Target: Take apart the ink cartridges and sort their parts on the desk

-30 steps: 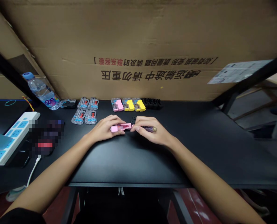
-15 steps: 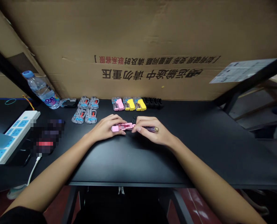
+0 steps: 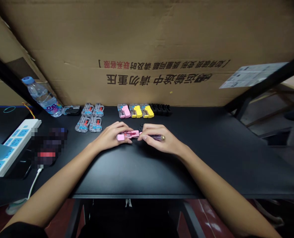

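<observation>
My left hand [image 3: 114, 135] is closed around a small pink plastic toy part [image 3: 130, 134] with a clear section, held just above the black table. Its pink block end sticks out at the left, between fingers and thumb. My right hand [image 3: 159, 138] pinches a slim dark-handled screwdriver [image 3: 159, 137] with a brass-coloured end pointing right. The fingertips cover the tool's front end, which lies against or close to the right end of the pink part. Small black round pieces [image 3: 140, 127] lie just behind the fingers.
Behind the hands stand one pink and two yellow clear-bodied pieces [image 3: 136, 111], beside a row of black parts [image 3: 161, 109]. Several clear pieces [image 3: 89, 119] with red bits sit left of them. A bottle [image 3: 44, 97], power strip [image 3: 14, 145] and phone [image 3: 49, 145] occupy the left. Cardboard [image 3: 147, 39] closes the back.
The view has shifted slightly left. My right hand and the screwdriver have edged a little closer to the pink part; both grips look the same.
</observation>
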A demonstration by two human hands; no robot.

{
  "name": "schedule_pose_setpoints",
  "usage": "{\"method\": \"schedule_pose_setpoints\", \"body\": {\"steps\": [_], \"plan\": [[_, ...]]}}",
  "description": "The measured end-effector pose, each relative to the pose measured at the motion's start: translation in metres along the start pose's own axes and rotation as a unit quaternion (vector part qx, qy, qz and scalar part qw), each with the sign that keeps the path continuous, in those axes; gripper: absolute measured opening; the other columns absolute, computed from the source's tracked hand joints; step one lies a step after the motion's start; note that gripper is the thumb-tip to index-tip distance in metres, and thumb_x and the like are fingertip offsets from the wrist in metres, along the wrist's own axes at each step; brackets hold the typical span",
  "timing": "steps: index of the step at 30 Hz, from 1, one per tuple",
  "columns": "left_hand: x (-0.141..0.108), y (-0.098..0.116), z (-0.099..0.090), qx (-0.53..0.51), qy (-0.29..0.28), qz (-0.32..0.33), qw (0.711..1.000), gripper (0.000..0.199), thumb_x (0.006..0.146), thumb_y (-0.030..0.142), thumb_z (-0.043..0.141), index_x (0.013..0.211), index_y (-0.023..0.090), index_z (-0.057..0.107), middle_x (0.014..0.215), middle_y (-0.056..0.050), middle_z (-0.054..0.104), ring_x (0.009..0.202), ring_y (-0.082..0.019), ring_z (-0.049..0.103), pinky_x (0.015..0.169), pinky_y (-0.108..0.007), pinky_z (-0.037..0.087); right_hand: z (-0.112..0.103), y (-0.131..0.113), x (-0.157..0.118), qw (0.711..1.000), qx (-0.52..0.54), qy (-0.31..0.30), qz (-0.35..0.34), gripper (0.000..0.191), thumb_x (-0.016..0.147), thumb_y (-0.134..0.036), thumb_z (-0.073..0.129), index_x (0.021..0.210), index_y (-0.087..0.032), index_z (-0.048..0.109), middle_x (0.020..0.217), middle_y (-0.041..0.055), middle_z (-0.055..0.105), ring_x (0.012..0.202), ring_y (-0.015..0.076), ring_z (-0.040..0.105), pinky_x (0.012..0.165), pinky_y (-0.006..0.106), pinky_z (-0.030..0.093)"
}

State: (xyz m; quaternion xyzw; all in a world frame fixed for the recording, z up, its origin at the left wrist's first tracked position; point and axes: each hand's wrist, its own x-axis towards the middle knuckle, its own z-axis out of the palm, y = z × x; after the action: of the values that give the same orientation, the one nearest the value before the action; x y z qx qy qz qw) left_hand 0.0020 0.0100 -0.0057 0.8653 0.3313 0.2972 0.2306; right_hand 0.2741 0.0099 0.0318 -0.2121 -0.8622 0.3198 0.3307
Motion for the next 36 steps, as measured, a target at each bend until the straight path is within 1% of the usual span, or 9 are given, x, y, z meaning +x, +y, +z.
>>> {"method": "schedule_pose_setpoints", "body": {"steps": [7,12,15,18,22,25,27,33,36], "plan": [[0.001,0.000,-0.001,0.006,-0.002,-0.002,1.000,0.046,0.094,0.052,0.077,0.131,0.026,0.072,0.122,-0.008,0.073,0.113,-0.025,0.067,0.100,-0.042,0.054,0.001,-0.001,0.001,1.000,0.002,0.006,0.007,0.026,0.107,-0.026,0.059,0.096,-0.018,0.081,0.081,0.0027,0.064,0.069,0.0143,0.060,0.067,0.029,0.047],[0.000,0.000,-0.001,0.007,0.002,-0.012,1.000,0.045,0.094,0.052,0.076,0.131,0.026,0.072,0.122,-0.008,0.073,0.113,-0.026,0.067,0.101,-0.043,0.055,0.003,0.001,0.001,1.000,0.010,-0.004,0.008,0.025,0.107,-0.028,0.059,0.101,-0.018,0.081,0.085,0.0040,0.065,0.072,0.0150,0.061,0.068,0.030,0.048],[0.000,-0.001,-0.002,0.009,0.007,-0.017,1.000,0.044,0.095,0.051,0.076,0.131,0.027,0.072,0.121,-0.008,0.072,0.114,-0.026,0.068,0.101,-0.043,0.055,0.005,0.002,0.002,1.000,0.021,0.007,0.014,0.024,0.106,-0.029,0.061,0.103,-0.018,0.082,0.085,0.0036,0.065,0.073,0.0151,0.061,0.068,0.030,0.047],[-0.001,-0.001,-0.003,0.018,0.014,-0.018,1.000,0.042,0.096,0.051,0.075,0.131,0.027,0.073,0.120,-0.007,0.072,0.114,-0.026,0.068,0.100,-0.042,0.056,0.008,0.002,0.004,0.998,0.029,0.029,0.037,0.029,0.107,-0.034,0.060,0.099,-0.018,0.083,0.080,0.0021,0.061,0.070,0.0148,0.057,0.065,0.030,0.044],[-0.001,-0.001,-0.002,0.043,0.026,-0.005,0.999,0.042,0.097,0.051,0.073,0.131,0.026,0.072,0.118,-0.007,0.073,0.111,-0.025,0.068,0.098,-0.040,0.056,0.015,0.004,0.006,0.994,0.027,0.071,0.080,0.040,0.108,-0.044,0.057,0.090,-0.017,0.082,0.075,0.0012,0.057,0.066,0.0147,0.053,0.062,0.030,0.040],[0.000,-0.001,-0.001,0.063,0.024,0.002,0.998,0.042,0.098,0.050,0.072,0.131,0.024,0.072,0.119,-0.008,0.073,0.110,-0.025,0.068,0.097,-0.040,0.055,0.019,0.007,0.005,0.993,0.022,0.079,0.090,0.048,0.108,-0.049,0.055,0.084,-0.017,0.080,0.073,0.0016,0.058,0.066,0.0150,0.053,0.062,0.031,0.040],[0.000,-0.001,-0.001,0.068,0.021,0.000,0.997,0.041,0.098,0.050,0.072,0.130,0.025,0.072,0.120,-0.008,0.073,0.110,-0.026,0.068,0.097,-0.041,0.055,0.021,0.010,0.004,0.993,0.015,0.080,0.089,0.048,0.108,-0.050,0.055,0.084,-0.017,0.081,0.072,0.0016,0.058,0.065,0.0150,0.053,0.062,0.031,0.041],[0.000,0.000,-0.004,0.048,0.016,-0.008,0.999,0.048,0.092,0.053,0.079,0.130,0.025,0.072,0.120,-0.008,0.072,0.112,-0.027,0.068,0.099,-0.041,0.055,0.016,0.012,0.004,0.989,-0.015,0.110,0.100,0.049,0.107,-0.051,0.055,0.085,-0.018,0.083,0.070,0.0029,0.062,0.063,0.0161,0.055,0.063,0.032,0.044],[0.000,-0.002,-0.006,0.034,0.002,-0.018,0.999,0.056,0.086,0.056,0.083,0.132,0.027,0.071,0.122,-0.008,0.072,0.114,-0.027,0.068,0.100,-0.041,0.054,0.013,0.011,0.004,0.989,-0.020,0.107,0.101,0.050,0.108,-0.051,0.054,0.084,-0.019,0.084,0.068,0.0026,0.062,0.062,0.0160,0.054,0.062,0.031,0.044]]}}
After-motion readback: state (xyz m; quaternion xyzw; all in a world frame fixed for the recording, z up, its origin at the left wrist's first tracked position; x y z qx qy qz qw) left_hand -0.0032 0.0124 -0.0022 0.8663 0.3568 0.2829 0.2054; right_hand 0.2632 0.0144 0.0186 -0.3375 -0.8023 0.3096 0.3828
